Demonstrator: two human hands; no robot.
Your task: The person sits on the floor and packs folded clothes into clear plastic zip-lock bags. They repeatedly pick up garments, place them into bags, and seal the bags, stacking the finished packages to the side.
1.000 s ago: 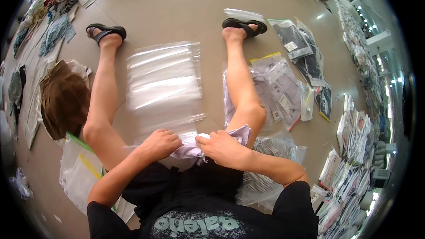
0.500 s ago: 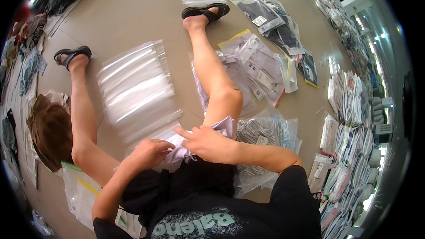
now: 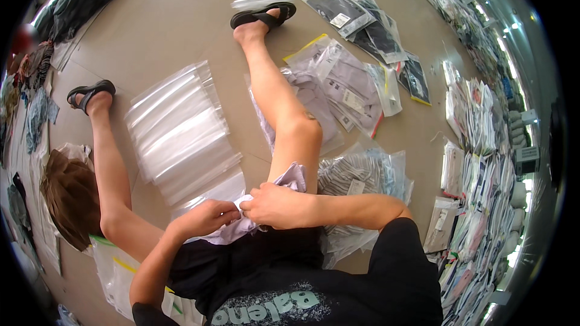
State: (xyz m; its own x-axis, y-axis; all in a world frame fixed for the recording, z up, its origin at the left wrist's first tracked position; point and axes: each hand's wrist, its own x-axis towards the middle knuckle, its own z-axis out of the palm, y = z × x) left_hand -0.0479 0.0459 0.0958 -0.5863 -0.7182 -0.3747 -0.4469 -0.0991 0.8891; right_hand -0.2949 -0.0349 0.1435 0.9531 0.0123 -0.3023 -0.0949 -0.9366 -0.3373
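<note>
A pale lilac garment (image 3: 292, 176) lies bunched across my lap, one end draped over my right thigh. My left hand (image 3: 211, 216) has its fingers closed on the cloth. Close beside it, my right hand (image 3: 269, 205) pinches the same garment, its fingertips almost meeting the left ones. What kind of garment it is cannot be made out, as the hands cover much of it. Just past it, between my legs, clear plastic bags (image 3: 181, 127) lie in an overlapping row on the floor.
Bagged lilac garments (image 3: 344, 87) lie beyond my right knee, with bagged dark garments (image 3: 356, 21) farther off. A bagged striped garment (image 3: 350, 175) is beside my right thigh. Stacks of packed clothes (image 3: 477, 205) line the right side. Brown cloth (image 3: 69, 199) lies at left.
The right hand's outstretched index finger has folded in to a pinch on the cloth. Both hands remain at the garment. The whole view has shifted slightly.
</note>
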